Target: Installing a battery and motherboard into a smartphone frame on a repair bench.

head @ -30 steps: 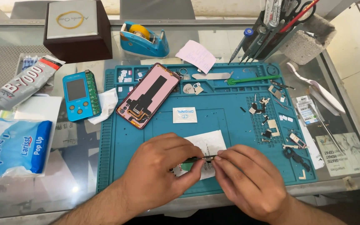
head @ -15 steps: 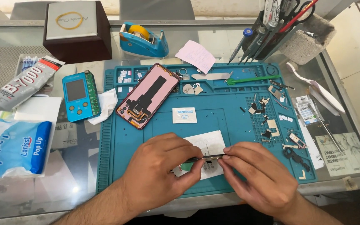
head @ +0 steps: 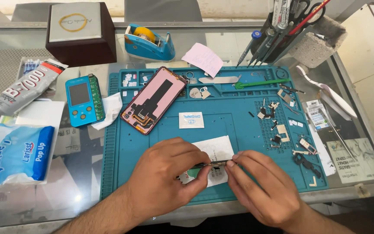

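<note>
Since a moment ago my right hand [head: 262,190] has slid a little further right and lower, while my left hand [head: 165,177] has hardly shifted. Between them I pinch a small dark, flat part [head: 215,164]: the fingers [head: 202,171] of my left hand are closed on its left end and those of my right are closed on its right end. The part sits just above a white paper slip [head: 217,149], which lies at the near middle of the blue repair mat [head: 239,125]. Further up the mat, left of centre, an opened phone [head: 154,99] lies tilted with its inside showing, and a small white sachet [head: 191,120] rests just right of it. Tiny metal pieces and screws [head: 275,123] are scattered over the mat's right side. Left of the mat, on the glass worktop [head: 72,190], lies a blue handheld tester [head: 84,99]. Beyond the mat's far edge stands a blue tape dispenser [head: 148,42].
</note>
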